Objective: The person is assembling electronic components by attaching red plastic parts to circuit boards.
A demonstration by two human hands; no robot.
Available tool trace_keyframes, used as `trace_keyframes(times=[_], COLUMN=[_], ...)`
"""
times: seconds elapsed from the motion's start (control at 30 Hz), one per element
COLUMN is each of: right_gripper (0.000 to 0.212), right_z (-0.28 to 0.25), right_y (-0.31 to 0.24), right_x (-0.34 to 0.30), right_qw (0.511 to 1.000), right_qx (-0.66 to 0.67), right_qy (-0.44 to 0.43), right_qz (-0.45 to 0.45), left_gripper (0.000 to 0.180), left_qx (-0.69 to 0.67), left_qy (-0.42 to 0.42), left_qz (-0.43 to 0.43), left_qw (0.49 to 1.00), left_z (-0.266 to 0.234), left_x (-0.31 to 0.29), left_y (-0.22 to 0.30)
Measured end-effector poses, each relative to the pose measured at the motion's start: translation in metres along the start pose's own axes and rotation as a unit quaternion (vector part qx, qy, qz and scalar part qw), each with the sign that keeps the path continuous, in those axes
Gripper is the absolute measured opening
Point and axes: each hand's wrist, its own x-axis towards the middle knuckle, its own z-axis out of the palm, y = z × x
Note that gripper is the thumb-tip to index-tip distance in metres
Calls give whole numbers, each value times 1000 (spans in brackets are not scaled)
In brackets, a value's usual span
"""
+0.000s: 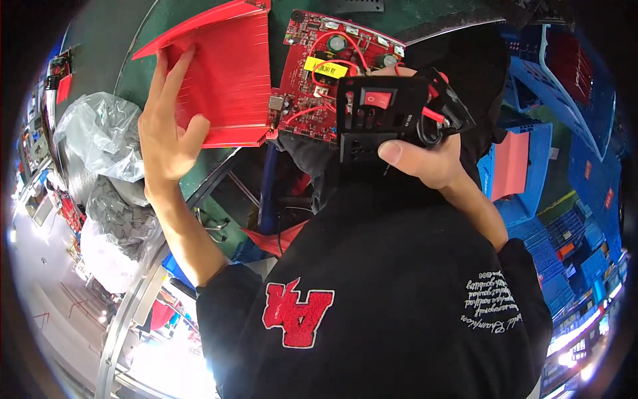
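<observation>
In the head view, one red metal casing (232, 90) is touched on its inner face by the loosely spread fingers of the left hand (163, 136), most of it lying to their right. At its right edge, one red circuit board (298, 74) is seen, topped by one yellow label (325, 67). One black panel (357, 123), fitted with one red switch (377, 99), is grasped by the right hand (435, 163), its front overlapped by the thumb.

A black top (385, 279) with black sleeves (222, 309) ending near the elbows; on its left front a fuzzy red patch (309, 326) edged in white, on its right white script lettering (488, 302). Left hand (166, 136) and right hand (432, 163) are bare.
</observation>
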Motion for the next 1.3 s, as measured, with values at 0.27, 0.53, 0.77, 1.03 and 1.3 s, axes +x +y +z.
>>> trace_keyframes(times=[0.27,0.53,0.77,1.03,1.3], right_gripper=[67,65,68,80,80], right_z=[8,9,1,7,2], right_y=[-4,-3,-9,-18,-14], right_x=[-3,-2,0,12,18], right_qw=[994,992,998,998,996], right_qx=[93,111,37,0,-22], right_qy=[60,55,37,-46,-78], right_qz=[-16,-23,-25,32,-47], left_gripper=[74,74,74,73,74], left_qx=[8,13,10,-13,-13], left_qy=[-2,7,8,-14,-13], left_qz=[-9,9,11,-8,24], left_qw=[1000,1000,1000,1000,1000], left_z=[-2,0,-1,-2,-3], left_x=[0,-1,0,4,7], left_y=[4,-1,-3,3,2])
